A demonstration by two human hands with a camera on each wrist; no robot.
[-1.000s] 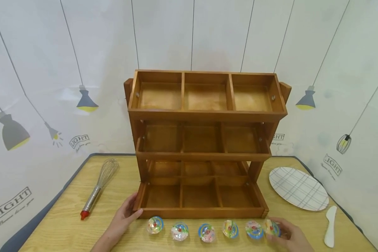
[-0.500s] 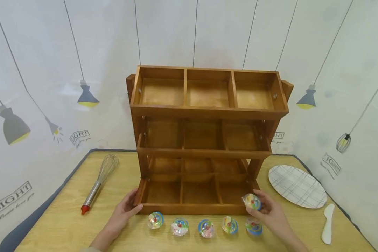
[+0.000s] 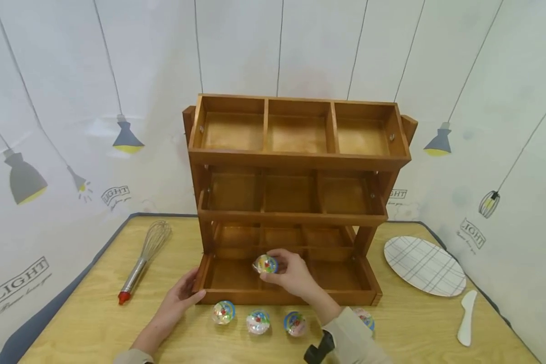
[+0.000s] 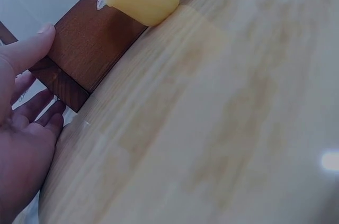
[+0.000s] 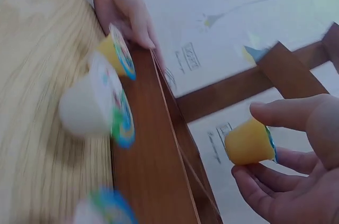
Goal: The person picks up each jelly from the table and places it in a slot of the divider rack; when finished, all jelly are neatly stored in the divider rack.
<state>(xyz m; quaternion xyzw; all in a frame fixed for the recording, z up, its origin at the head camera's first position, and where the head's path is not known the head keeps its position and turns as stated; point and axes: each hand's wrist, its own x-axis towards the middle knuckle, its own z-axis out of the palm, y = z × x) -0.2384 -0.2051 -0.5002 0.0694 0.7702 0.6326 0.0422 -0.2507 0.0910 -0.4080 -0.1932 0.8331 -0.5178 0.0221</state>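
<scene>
A three-tier wooden rack (image 3: 300, 161) with divided trays stands at the centre of the table. My right hand (image 3: 292, 275) pinches a yellow jelly cup (image 3: 266, 264) between thumb and fingers. It holds the cup above the bottom tray, near the divider between the left and middle compartments. My left hand (image 3: 175, 305) grips the bottom tray's front left corner, thumb on the front board and fingers at the side. Before the rack lie more jelly cups: a yellow one (image 3: 223, 312), a white one (image 3: 258, 322), a pinkish one (image 3: 294, 323) and another (image 3: 363, 318) partly behind my right sleeve.
A whisk (image 3: 144, 260) with a red handle end lies on the left of the table (image 3: 95, 323). At the right are an oval checked plate (image 3: 424, 265) and a white spreader (image 3: 467, 318). A printed backdrop (image 3: 236, 45) rises behind the rack.
My right hand has lifted the rightmost jelly cup off the table and carried it left across the bottom tray. My left hand stays at the tray's corner.
</scene>
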